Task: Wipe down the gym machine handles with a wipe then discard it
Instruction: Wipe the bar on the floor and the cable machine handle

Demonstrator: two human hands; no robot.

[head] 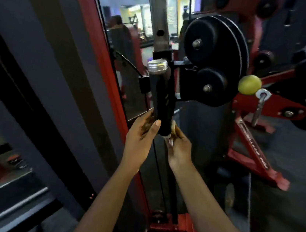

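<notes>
Our left hand [141, 135] grips the lower part of the black handle [162, 101]. The thumb lies across its front and the fingers curl round behind. Just to the right of it, our right hand [179, 150] pinches a white wipe [169, 139] in curled fingers and holds it against the bottom end of the handle. Only a small crumpled bit of the wipe shows between the fingers and the handle.

Above both hands the handle rises nearly upright to a silver cap [157, 66]. Higher still stands a steel post [158, 10] with round holes. Up and to the right of the right hand sit a small pulley [209, 86] and, above it, a large pulley [211, 46], both black. Farther right is a yellow-green ball [249, 84], with a red frame [253, 157] slanting down below it. A thin cable [157, 174] runs down between our forearms.
</notes>
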